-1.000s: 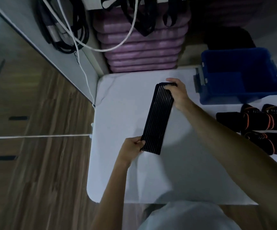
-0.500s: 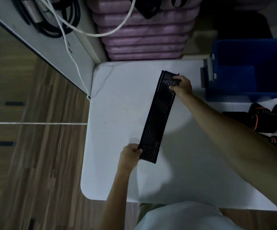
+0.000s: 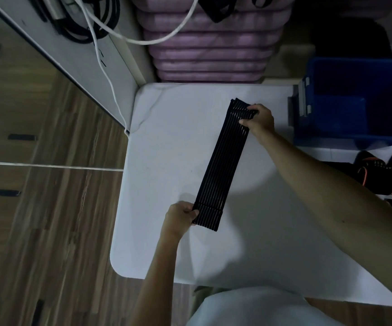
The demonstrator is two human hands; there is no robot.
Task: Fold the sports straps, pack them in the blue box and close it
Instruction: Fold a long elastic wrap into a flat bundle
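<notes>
Wood-grain flooring fills the left side of the view, and a white desk [image 3: 272, 231] with rounded corners sits to its right. A long black ribbed strap [image 3: 223, 163] lies stretched diagonally across the desk. The left hand [image 3: 180, 217] pinches the strap's near end, thumb on top and fingers curled under. The right hand [image 3: 259, 120] grips the far end, fingers wrapped around it. An open blue box [image 3: 359, 102] stands at the desk's far right corner, just beyond the right hand. Rolled black straps with orange trim [image 3: 387, 175] lie on the desk nearer than the box. Purple mats [image 3: 209, 45] are stacked behind the desk, with white and black cables [image 3: 101, 24] hanging to their left.
</notes>
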